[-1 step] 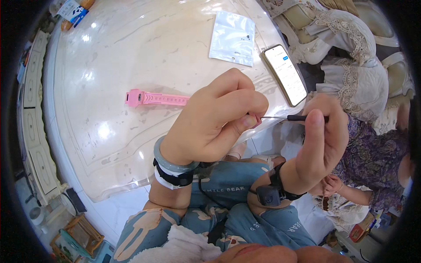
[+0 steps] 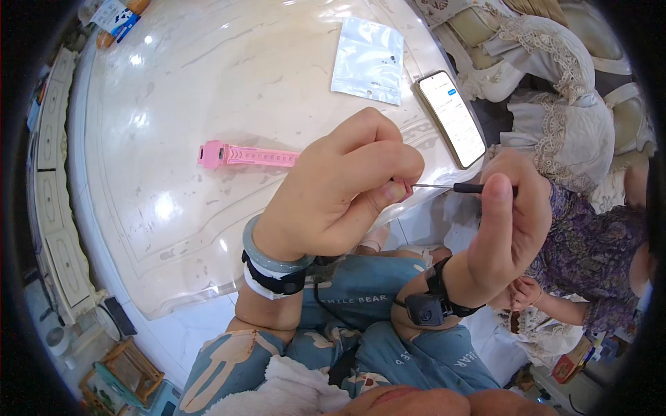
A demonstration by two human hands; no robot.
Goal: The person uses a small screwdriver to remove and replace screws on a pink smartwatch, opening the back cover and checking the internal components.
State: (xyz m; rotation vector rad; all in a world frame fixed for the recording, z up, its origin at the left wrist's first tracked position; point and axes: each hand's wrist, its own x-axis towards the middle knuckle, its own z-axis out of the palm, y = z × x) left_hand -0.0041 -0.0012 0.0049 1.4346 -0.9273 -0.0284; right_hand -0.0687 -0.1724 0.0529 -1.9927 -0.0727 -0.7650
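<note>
My left hand (image 2: 347, 184) is closed, pinching a small pink piece (image 2: 408, 190) between thumb and fingers; most of it is hidden. A thin screwdriver (image 2: 466, 188) with a black handle and metal shaft is gripped in my right hand (image 2: 510, 215). Its shaft points left, and the tip meets the pink piece at my left fingertips. What the tip touches there is too small to make out. On the table, behind my left hand, lies a pink watch strap (image 2: 260, 157) with a row of holes; its right end is covered by the hand.
A clear plastic bag (image 2: 366, 62) and a lit phone (image 2: 452, 119) lie on the pale table (image 2: 173, 90), beyond my hands. A blue and white package (image 2: 116, 19) sits far left. At the right, another person's hand (image 2: 526, 292) is near lace-covered chairs (image 2: 555, 132).
</note>
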